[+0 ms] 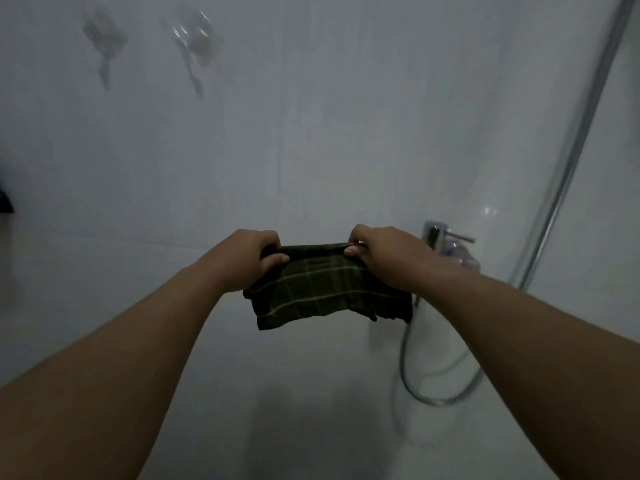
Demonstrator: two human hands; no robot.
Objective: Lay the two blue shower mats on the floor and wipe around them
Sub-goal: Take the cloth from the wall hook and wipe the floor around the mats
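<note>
Both hands are out in front at arm's length, left hand (254,255) and right hand (382,252), each with fingers curled over the top edge of a dark checked cloth (325,291) and the thumb pinched against it from the near side, so it's a proper two-handed grip with nothing loose. The cloth hangs down between them, a bit bunched and folded over, its lower edge dangling free. Just behind the right hand there's a chrome tap (446,242) on the wall, and a shower hose (568,174) loops down from the upper right and curls round below it. Further back it's plain pale wall tiles (311,116), with a couple of blurry hooks or holders (194,32) high up, too smeared to say what they are. No blue mats anywhere in this view, and no floor either, so I can't tell where they've got to. My guess on what could go wrong: it's dim in here, and swinging the cloth down could catch the tap lever or snag that hose loop. Also, wiped bunched up like this, it'd likely miss patches round the mats.
</note>
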